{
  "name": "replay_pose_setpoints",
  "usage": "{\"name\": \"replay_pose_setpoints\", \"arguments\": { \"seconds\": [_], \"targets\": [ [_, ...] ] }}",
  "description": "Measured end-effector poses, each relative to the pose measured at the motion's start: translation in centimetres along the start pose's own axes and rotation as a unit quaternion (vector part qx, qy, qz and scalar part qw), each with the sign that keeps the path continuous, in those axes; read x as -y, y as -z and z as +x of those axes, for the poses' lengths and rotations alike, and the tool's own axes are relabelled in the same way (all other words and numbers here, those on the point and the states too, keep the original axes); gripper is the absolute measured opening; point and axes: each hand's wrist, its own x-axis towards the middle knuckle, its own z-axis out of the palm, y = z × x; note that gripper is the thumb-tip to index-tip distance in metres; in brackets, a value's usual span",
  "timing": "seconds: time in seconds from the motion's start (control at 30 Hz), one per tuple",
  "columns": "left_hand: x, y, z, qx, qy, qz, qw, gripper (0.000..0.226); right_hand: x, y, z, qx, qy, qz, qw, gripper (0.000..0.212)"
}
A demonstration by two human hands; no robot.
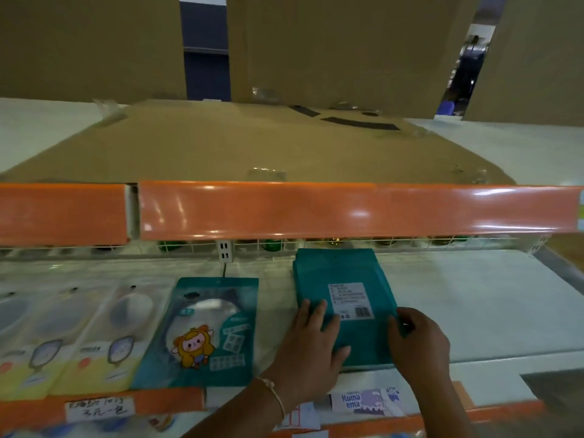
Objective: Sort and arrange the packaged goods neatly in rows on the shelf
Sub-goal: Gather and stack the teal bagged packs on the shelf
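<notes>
Upper shelf: a broad sheet of matte brown cardboard (252,143) lies on top, creased at its edges, with scraps of clear tape and dark strips stuck to it.
Price rail: a glossy orange plastic strip (347,210) runs across the front edge, curved and catching highlights; a white wire fence (316,245) sits just under it.
Lower shelf: flat, pale and smooth (474,305), bare to the right of the goods.
Teal stack: several flat rectangular teal packets (354,279) lie face down in a slightly fanned pile, a white printed label with a barcode on the top one; it sits right of centre, near the front edge.
Cartoon packet: a teal pouch with a clear round window and a yellow cartoon figure (202,330) lies just left of the stack, not touching it.
Yellow packets: pale, glossy pouches with clear windows (79,339) overlap in a row at far left.
Left hand: (311,346) fingers straight, lying flat on the stack's left edge and top.
Right hand: (417,339) fingers curled, pinching the stack's right edge.
Risk, slipping: the packets look slick, so I judge an uneven squeeze could shear the pile and fan it further.
Risk, front edge: pulling the stack forward could tip lower packets off the lip.
Risk, row order: this stack is back-up while its neighbour is face-up, so the row may read mismatched.
</notes>
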Motion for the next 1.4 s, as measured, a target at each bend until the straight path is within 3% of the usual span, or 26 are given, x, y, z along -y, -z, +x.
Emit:
{"name": "replay_pose_setpoints", "arguments": {
  "seconds": [0.1, 0.4, 0.73, 1.0, 1.13, 1.23, 1.33, 1.4],
  "targets": [
    [-0.8, -0.3, 0.1, -0.01, 0.021, 0.023, 0.999, 0.077, -0.7, 0.1, 0.5, 0.009, 0.007, 0.018, 1.0, 0.023],
    [-1.2, -0.5, 0.4, -0.038, 0.041, 0.031, 0.998, 0.067, -0.7, 0.8, 1.4, 0.048, -0.037, 0.083, 0.995, 0.029],
    [-1.8, -0.5, 1.8, -0.069, 0.0, 0.074, 0.995, 0.086, -0.2, 1.9, 1.3, 0.037, -0.043, 0.178, 0.982, 0.032],
    [-1.4, -1.3, 2.9, -0.231, -0.041, 0.1, 0.967, 0.07, 1.4, 2.7, 0.7, 0.049, -0.043, 0.34, 0.938, 0.017],
    [-0.3, 0.0, 2.7, -0.323, -0.042, -0.02, 0.945, 0.057, 2.1, 2.5, 0.1, 0.054, -0.074, 0.411, 0.907, 0.014],
    [-0.3, 1.9, 1.7, -0.348, -0.003, -0.182, 0.92, 0.048, 2.6, 2.0, -0.8, 0.131, -0.082, 0.416, 0.896, 0.016],
    [-0.3, 3.0, 1.1, -0.362, 0.033, -0.32, 0.875, 0.03, 3.5, 1.1, -1.8, 0.226, -0.038, 0.349, 0.909, 0.014],
    [-0.6, 3.6, 0.4, -0.359, 0.081, -0.432, 0.823, 0.022, 4.4, 0.4, -2.3, 0.262, -0.027, 0.338, 0.904, 0.015]
  ]
}}
